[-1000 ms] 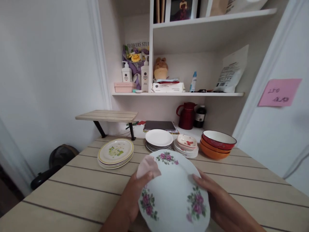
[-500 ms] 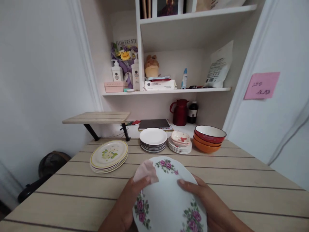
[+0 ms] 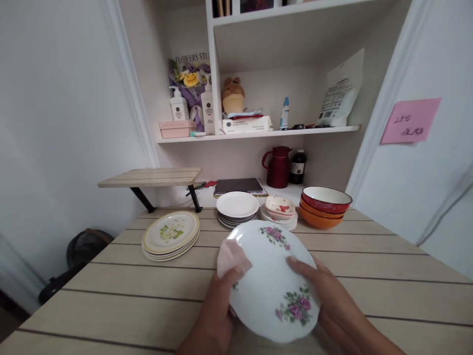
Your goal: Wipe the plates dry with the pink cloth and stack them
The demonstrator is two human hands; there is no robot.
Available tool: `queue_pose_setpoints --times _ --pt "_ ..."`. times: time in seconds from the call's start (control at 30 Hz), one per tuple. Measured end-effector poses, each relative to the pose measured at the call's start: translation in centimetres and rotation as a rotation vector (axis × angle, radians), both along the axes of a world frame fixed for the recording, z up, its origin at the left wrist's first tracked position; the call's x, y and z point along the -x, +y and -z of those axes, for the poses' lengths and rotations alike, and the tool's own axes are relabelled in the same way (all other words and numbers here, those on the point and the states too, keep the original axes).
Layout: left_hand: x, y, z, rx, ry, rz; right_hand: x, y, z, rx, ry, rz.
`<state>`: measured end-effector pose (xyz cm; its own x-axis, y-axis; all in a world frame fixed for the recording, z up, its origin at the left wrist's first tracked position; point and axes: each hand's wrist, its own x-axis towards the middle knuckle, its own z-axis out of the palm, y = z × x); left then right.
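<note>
A white plate (image 3: 271, 283) with purple rose clusters and a wavy rim is held tilted above the near part of the table. My left hand (image 3: 218, 301) grips its left rim, the thumb pressing a pale pink cloth (image 3: 232, 256) against the plate's face. On the opposite side, my right hand (image 3: 328, 291) is closed on the right rim, with the thumb on top and the other fingers mostly hidden beneath. The plate's underside cannot be seen.
Yellow-rimmed plates (image 3: 170, 234) are stacked on the wooden table (image 3: 121, 296) at left. Behind the held plate stand white plates (image 3: 237, 204), small dishes (image 3: 280, 206) and stacked bowls (image 3: 324, 207). A raised wooden shelf (image 3: 150, 177) and a red jug (image 3: 278, 167) are farther back.
Both hands have lifted the flowered plate a little away and to the right, turning it slightly. The cloth stays under the left thumb. The camera view has shifted slightly.
</note>
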<state>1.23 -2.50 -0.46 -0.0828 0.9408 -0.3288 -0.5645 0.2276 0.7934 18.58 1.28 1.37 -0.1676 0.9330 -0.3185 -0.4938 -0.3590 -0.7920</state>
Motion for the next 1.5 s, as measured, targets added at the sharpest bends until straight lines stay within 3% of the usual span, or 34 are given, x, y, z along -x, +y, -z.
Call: queue_pose_setpoints --times 0.27,0.47,0.7,0.83,0.97,1.2,1.5 --pt "-0.7 0.1 1.1 -0.158 -0.222 0.076 0.4 0.0 0.5 -0.095 -0.018 0.130" --pt "1.2 0.2 -0.1 -0.144 -0.403 0.159 -0.8 1.2 -0.1 -0.018 -0.079 -0.032" --pt "1.8 -0.3 0.2 -0.093 -0.073 0.147 -0.5 0.4 0.4 -0.017 0.081 -0.215" --pt "2.2 0.0 0.3 -0.116 -0.027 0.085 0.3 0.0 0.9 0.105 0.350 -0.334" --pt "2.6 0.4 0.4 -0.064 0.018 0.041 0.8 -0.1 1.4 0.125 0.479 -0.413" --pt "2.6 0.6 1.3 -0.041 0.162 0.023 1.2 0.1 2.0 0.185 0.446 -0.300" --pt "1.9 -0.3 0.8 -0.135 0.197 -0.085 1.1 -1.1 2.5 0.200 0.456 -0.246"
